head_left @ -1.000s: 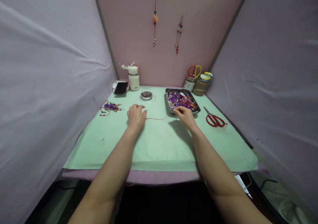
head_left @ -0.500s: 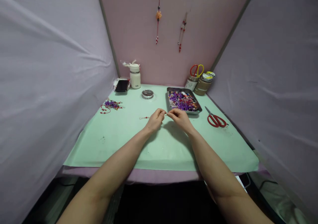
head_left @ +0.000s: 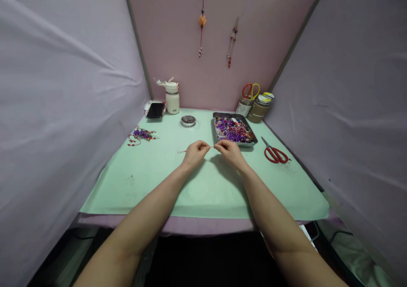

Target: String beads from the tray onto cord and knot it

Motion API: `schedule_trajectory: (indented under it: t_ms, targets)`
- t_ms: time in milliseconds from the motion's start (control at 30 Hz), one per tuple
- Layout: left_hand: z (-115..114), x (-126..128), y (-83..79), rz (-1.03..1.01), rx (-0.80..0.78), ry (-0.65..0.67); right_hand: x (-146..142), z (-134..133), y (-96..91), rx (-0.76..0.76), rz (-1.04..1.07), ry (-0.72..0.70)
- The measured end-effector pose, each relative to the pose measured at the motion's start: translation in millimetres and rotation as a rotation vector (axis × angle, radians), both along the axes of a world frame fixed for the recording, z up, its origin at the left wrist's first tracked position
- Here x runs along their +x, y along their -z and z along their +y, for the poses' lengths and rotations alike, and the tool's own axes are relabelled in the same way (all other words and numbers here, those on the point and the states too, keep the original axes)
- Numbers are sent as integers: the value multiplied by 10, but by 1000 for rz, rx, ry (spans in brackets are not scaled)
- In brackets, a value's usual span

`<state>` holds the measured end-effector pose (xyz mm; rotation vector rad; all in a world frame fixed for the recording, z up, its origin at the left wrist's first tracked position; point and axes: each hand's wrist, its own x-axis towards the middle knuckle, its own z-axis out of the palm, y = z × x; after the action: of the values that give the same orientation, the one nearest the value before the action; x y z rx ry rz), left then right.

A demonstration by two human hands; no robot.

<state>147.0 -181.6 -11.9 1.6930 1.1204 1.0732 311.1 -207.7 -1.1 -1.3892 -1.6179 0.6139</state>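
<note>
**Red string pinched between two hands at the middle of the green counter**

Red string (head_left: 211, 147), very thin, runs between the two hands near the middle of the counter (head_left: 203, 189), which is covered with a pale green sheet. The left hand (head_left: 194, 151) has its grip pressed together on the string, thumb against the first fingers. A short loose end comes out on the left side of this hand and lies low over the green sheet. The right hand (head_left: 229, 151) pinches the other part of the string in the same way, with its fingertips turned toward the left hand. The two hands are close together but do not touch. Whether the right hand also holds a bead is too small to tell.

Just behind the right hand, toward the back edge, sits a metal tray (head_left: 213, 128) filled with purple, red and clear beads. Red scissors (head_left: 275, 154) lie flat near the right edge of the counter. A small round tin (head_left: 188, 120) is to the left of the tray. In the back left corner stand a white bottle (head_left: 172, 101) and a dark phone (head_left: 155, 110). A little heap of finished bead strings (head_left: 141, 134) lies near the left edge. In the back right corner are two jars (head_left: 258, 108); one keeps scissors with red and yellow handles.
</note>
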Motion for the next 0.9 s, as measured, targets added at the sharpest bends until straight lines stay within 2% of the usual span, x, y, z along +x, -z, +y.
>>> schedule_trajectory:
  t_ms: [167,333,467,633,800,900]
  targets:
    - [10,-35,4,-2,-31,-36,104,49,9,13,8,17]
    - [17,-59,-1,-18,-70,-69,441,88,1,108,-32,245]
    - [23,-61,14,-22,-74,-72,640,46,28,-29,-253,292]
    - [22,-67,19,-8,-62,-68,603,17,74,-197,-488,274]
    - [25,-68,10,2,-60,-65,503,59,127,-265,-589,278]
    - [25,-65,5,11,-41,-66,472,76,157,-254,-603,292]
